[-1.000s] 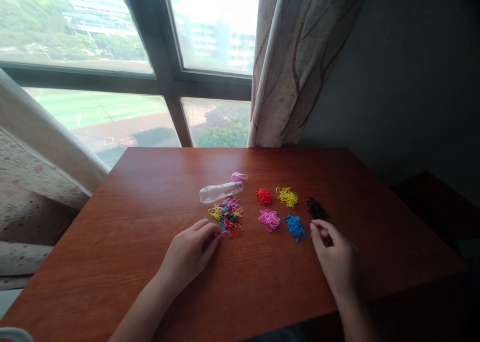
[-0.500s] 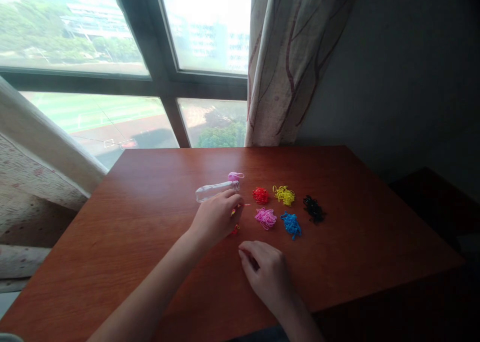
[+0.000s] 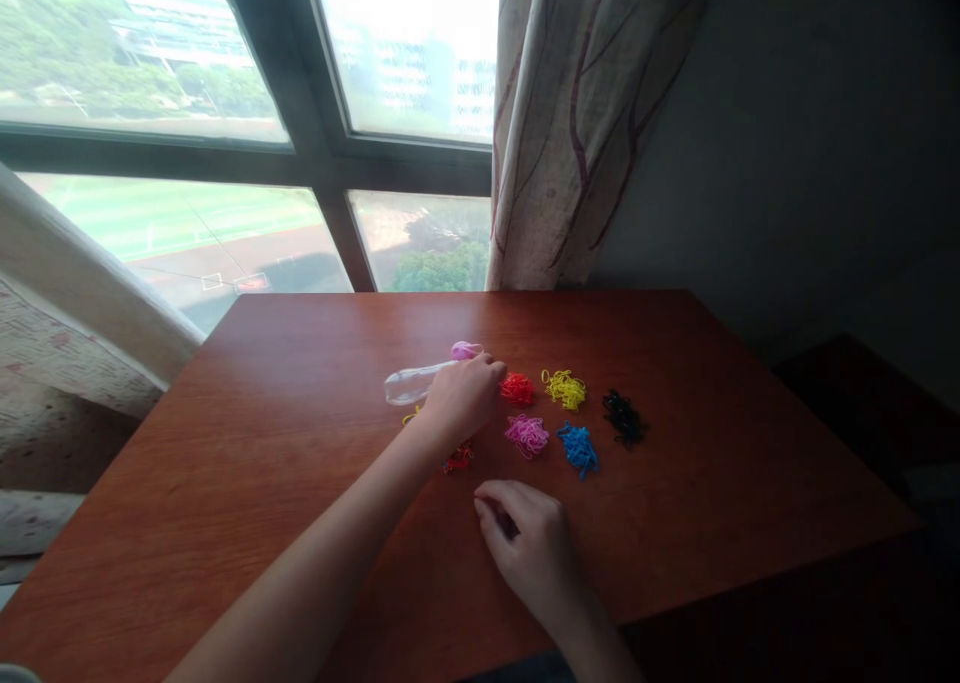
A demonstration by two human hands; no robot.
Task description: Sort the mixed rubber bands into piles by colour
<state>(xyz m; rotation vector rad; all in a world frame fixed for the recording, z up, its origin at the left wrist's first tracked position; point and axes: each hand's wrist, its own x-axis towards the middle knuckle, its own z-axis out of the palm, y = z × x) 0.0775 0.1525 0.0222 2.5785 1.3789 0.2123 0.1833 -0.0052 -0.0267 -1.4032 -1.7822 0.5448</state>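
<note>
My left hand (image 3: 469, 395) reaches across the table with its fingers curled together at the left edge of a pile of small red rubber bands (image 3: 517, 388). Its fingertips are hidden, so I cannot make out what they hold. Under and beside the wrist lie mixed red and yellow bands (image 3: 458, 456), partly covered by the forearm. My right hand (image 3: 531, 543) rests near the front of the table, thumb and forefinger pinched together; anything between them is too small to name. It is nearest to the pink bands (image 3: 527, 435) and blue bands (image 3: 578, 448).
Behind my left hand lies a clear plastic tube-like container (image 3: 412, 384), with a pink looped piece (image 3: 465, 350) at its end. Yellow bands (image 3: 564, 389) and black bands (image 3: 622, 417) form piles to the right. The wooden table (image 3: 300, 393) meets the window at its back.
My left hand has moved up and right to the red pile; the red band that showed at its fingertips is no longer visible. My right hand has kept its pinch. The view shifted slightly.
</note>
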